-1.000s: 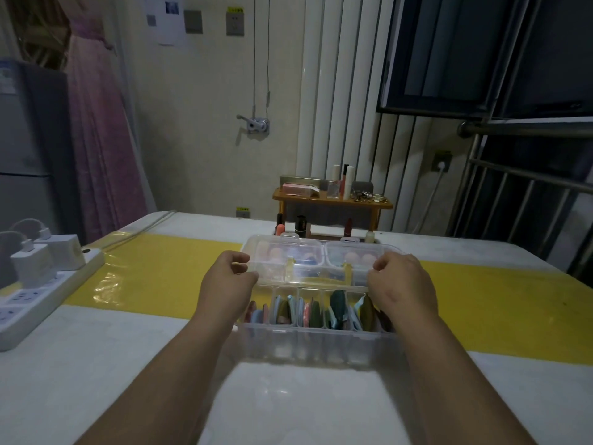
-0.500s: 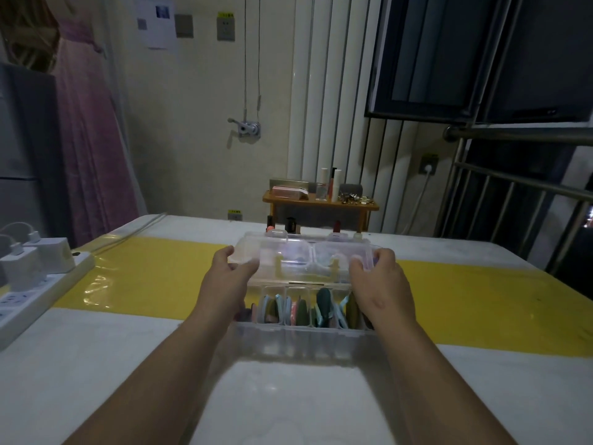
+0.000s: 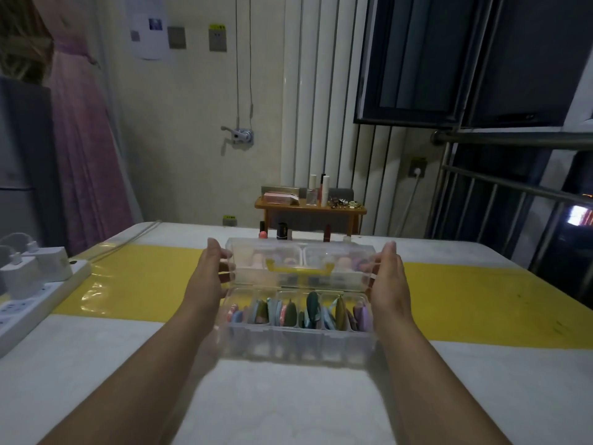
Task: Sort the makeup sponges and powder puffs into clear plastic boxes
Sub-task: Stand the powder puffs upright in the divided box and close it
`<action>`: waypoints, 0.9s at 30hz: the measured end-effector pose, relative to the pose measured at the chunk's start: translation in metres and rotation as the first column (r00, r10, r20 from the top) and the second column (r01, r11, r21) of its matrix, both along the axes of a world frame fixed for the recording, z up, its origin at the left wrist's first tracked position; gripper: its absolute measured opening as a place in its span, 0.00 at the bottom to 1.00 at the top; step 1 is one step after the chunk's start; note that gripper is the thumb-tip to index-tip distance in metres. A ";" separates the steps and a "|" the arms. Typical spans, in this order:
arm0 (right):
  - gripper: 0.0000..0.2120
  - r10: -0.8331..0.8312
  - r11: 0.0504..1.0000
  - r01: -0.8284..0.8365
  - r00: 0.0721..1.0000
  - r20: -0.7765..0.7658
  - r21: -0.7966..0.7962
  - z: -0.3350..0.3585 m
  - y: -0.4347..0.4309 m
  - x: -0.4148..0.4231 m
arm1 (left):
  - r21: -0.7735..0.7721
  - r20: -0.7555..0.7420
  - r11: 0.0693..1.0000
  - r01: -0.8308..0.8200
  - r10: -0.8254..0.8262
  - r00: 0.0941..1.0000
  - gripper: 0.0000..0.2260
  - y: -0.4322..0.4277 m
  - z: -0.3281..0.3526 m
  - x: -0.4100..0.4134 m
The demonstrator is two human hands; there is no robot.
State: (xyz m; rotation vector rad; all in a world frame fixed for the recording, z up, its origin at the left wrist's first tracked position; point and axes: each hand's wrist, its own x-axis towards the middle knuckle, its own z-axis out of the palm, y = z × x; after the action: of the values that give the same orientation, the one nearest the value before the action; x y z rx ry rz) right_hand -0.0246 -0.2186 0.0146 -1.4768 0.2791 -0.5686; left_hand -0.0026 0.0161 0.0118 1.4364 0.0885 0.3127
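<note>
White table (image 3: 288, 412) crossed by a yellow strip (image 3: 144, 277); dim room, dark window (image 3: 481, 53) upper right. Two clear boxes at centre: front box (image 3: 298, 345) holds powder puffs (image 3: 311, 306) upright in compartments; rear box (image 3: 301, 252) sits between left hand (image 3: 208, 277) and right hand (image 3: 388, 281), straight fingers pressed to its ends. One power strip (image 3: 32, 306), two chargers (image 3: 51, 263), left edge.
</note>
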 end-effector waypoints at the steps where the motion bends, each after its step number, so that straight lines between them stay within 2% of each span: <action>1: 0.27 0.015 1.000 -0.015 1.000 0.003 0.003 0.001 -0.001 -0.003 | -0.023 -0.017 1.000 -0.003 0.002 1.000 0.24 0.001 0.003 -0.001; 4: 0.12 0.051 0.998 -0.051 0.999 0.002 -0.039 -0.001 -0.007 -0.007 | -0.008 -0.070 0.999 0.034 -0.035 0.997 0.20 0.003 0.006 -0.006; 6: 0.09 0.061 0.995 -0.061 0.998 -0.004 -0.077 -0.005 -0.013 -0.009 | 0.020 -0.111 0.998 0.059 -0.057 0.992 0.13 0.003 0.002 -0.010; 9: 0.15 0.075 0.986 -0.074 0.997 -0.001 -0.152 -0.016 -0.013 -0.014 | 0.026 -0.134 0.997 0.079 -0.074 0.988 0.06 0.002 -0.008 -0.016; 12: 0.10 0.073 0.981 -0.075 0.997 -0.018 -0.179 -0.024 -0.010 -0.023 | 0.073 -0.131 0.995 0.071 -0.061 0.990 0.03 0.001 -0.019 -0.021; 15: 0.10 0.097 0.973 -0.102 0.995 -0.035 -0.208 -0.030 -0.007 -0.027 | 0.109 -0.115 0.993 0.051 -0.038 0.993 0.05 0.001 -0.028 -0.027; 18: 0.13 0.096 0.968 -0.103 0.995 -0.039 -0.227 -0.036 -0.005 -0.027 | 0.080 -0.084 0.995 0.052 -0.045 0.995 0.06 0.001 -0.031 -0.033; 22: 0.13 0.083 0.936 -0.088 0.996 -0.030 -0.341 -0.042 -0.008 -0.027 | 0.124 -0.079 0.991 0.047 -0.037 0.996 0.06 0.000 -0.029 -0.041; 25: 0.14 0.075 0.903 -0.090 0.996 -0.053 -0.419 -0.042 -0.010 -0.028 | 0.041 -0.057 0.996 0.079 -0.076 0.995 0.06 -0.003 -0.027 -0.049; 27: 0.14 0.072 0.875 -0.085 0.996 -0.046 -0.477 -0.041 -0.006 -0.032 | 0.061 -0.040 0.995 0.074 -0.072 0.997 0.08 -0.003 -0.027 -0.052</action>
State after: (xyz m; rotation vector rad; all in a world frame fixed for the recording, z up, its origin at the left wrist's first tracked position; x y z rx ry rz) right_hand -0.0562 -0.2248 -0.0265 -1.9693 0.0973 -0.5771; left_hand -0.0549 0.0135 -0.0152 1.5036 0.0570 0.2305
